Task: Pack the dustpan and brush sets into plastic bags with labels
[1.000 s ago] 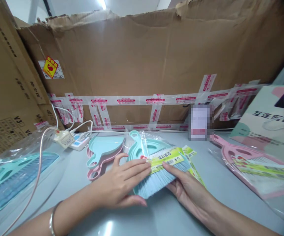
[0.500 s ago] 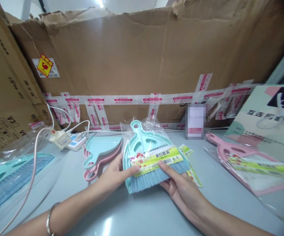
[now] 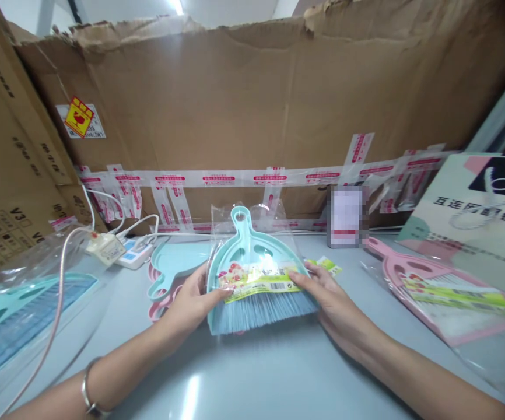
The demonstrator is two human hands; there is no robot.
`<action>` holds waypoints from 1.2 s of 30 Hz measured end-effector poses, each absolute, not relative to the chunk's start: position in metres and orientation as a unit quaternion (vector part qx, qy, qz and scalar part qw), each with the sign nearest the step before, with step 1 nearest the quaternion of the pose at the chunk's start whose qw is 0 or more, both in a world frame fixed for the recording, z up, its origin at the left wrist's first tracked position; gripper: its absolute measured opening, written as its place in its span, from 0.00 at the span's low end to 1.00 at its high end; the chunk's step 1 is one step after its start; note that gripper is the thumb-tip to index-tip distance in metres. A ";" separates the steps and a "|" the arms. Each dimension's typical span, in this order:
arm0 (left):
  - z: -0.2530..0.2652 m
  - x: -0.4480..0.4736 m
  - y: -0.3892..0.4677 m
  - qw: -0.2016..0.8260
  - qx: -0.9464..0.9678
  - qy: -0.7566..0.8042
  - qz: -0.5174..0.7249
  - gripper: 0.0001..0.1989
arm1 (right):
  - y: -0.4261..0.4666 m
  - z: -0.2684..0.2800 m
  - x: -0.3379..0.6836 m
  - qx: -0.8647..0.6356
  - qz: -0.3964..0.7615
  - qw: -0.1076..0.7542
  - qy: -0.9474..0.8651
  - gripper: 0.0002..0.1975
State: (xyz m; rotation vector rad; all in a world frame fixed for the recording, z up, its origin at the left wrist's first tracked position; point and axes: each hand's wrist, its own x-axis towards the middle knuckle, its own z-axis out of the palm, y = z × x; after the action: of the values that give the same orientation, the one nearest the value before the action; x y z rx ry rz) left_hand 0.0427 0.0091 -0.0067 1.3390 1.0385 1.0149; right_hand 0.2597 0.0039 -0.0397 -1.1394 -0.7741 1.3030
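Observation:
A light-blue dustpan and brush set (image 3: 252, 251) in a clear plastic bag is held upright, slightly leaning, above the table. A yellow-green label with red flowers crosses its front, and the blue bristles show below. My left hand (image 3: 193, 297) grips its left edge, thumb in front on the label. At the right edge my right hand (image 3: 326, 291) holds it, thumb pressed on the label and the other fingers behind. Partly hidden by my left hand, a light-blue dustpan (image 3: 178, 259) lies on a pink dustpan (image 3: 158, 309). Behind my right hand, loose label cards (image 3: 329, 266) show in part.
On the right lies a bagged pink dustpan and brush set (image 3: 436, 291), on the left a bagged light-blue one (image 3: 25, 315). A power strip (image 3: 134, 254) with cables stands back left. A phone-like blurred device (image 3: 347, 216) leans against a large cardboard box (image 3: 235, 105).
Both hands have moved left with the bagged set, which now stands straighter. My right hand has shifted up its right edge. The set now covers more of the two loose dustpans.

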 end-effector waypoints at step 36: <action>0.006 0.013 0.019 0.518 0.717 0.312 0.348 0.65 | -0.005 -0.018 0.255 -0.488 0.590 0.546 -0.340 0.21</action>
State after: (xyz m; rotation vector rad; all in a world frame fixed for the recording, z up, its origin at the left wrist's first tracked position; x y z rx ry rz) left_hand 0.0128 0.0191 0.0060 1.7203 0.7485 0.8346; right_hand 0.2551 -0.0055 -0.0180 -1.1571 -0.8057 1.3999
